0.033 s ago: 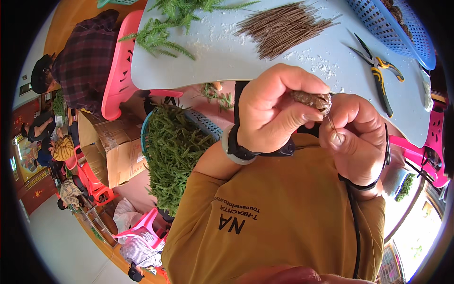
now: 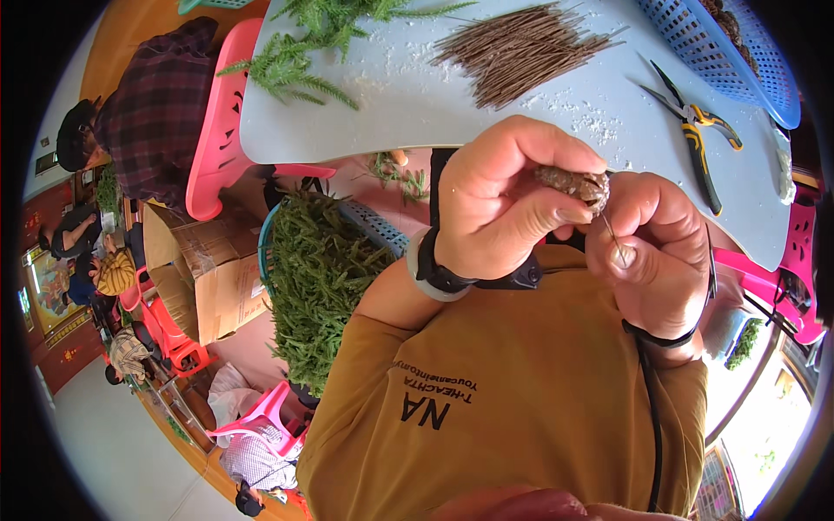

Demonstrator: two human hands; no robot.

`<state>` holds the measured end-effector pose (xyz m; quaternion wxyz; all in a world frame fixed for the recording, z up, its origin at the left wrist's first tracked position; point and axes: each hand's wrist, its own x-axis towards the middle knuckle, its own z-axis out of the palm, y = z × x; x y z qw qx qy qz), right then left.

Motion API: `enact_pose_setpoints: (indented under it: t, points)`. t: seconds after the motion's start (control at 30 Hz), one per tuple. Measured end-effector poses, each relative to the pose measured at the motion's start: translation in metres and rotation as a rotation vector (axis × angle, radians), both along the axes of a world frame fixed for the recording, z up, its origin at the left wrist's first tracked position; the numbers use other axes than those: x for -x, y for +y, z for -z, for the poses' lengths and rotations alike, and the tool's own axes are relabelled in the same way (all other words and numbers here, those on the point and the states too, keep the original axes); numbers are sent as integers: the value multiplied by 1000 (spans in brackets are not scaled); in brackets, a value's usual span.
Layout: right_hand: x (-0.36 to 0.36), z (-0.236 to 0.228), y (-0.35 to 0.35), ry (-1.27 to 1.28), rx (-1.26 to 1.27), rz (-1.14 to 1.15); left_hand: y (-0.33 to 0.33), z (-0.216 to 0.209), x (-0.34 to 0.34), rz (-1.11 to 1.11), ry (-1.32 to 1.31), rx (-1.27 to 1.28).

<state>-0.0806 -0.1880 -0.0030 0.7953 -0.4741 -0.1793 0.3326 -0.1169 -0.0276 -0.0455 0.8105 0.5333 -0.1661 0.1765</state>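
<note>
My left hand [image 2: 491,200] grips a small brown pine cone [image 2: 569,183] between thumb and fingers, just off the near edge of the table. At the cone's right end a thin wire [image 2: 612,234] sticks out. My right hand [image 2: 656,256] pinches that wire between thumb and curled forefinger, close beside the cone. The wire's attachment inside the cone is hidden. Beyond the hands, a bundle of thin brown sticks [image 2: 530,54] lies on the pale table [image 2: 408,108]. Long-nose pliers [image 2: 693,130] with yellow and black handles rest at the right, jaws apart.
Green sprigs [image 2: 304,56] lie at the table's far left; a blue basket [image 2: 738,65] of brown cones stands far right. Left of me are a basket heaped with greenery [image 2: 326,291], a cardboard box [image 2: 230,282] and a pink chair [image 2: 221,130]. A person in plaid [image 2: 165,108] sits nearby.
</note>
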Motion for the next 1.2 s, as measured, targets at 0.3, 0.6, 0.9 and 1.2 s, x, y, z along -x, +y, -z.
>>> enact_pose_setpoints:
  t: [0.3, 0.6, 0.9, 1.2]
  points:
    - [-9, -4, -2, 466, -145, -180, -4, -3, 2, 216, 131, 338]
    - [-8, 1, -2, 366, -65, -130, -7, 2, -2, 138, 80, 315]
    - [-5, -8, 2, 75, 14, -29, -7, -2, -1, 43, 92, 161]
    - [-11, -3, 3, -398, 161, -5, -8, 1, -2, 66, 91, 198]
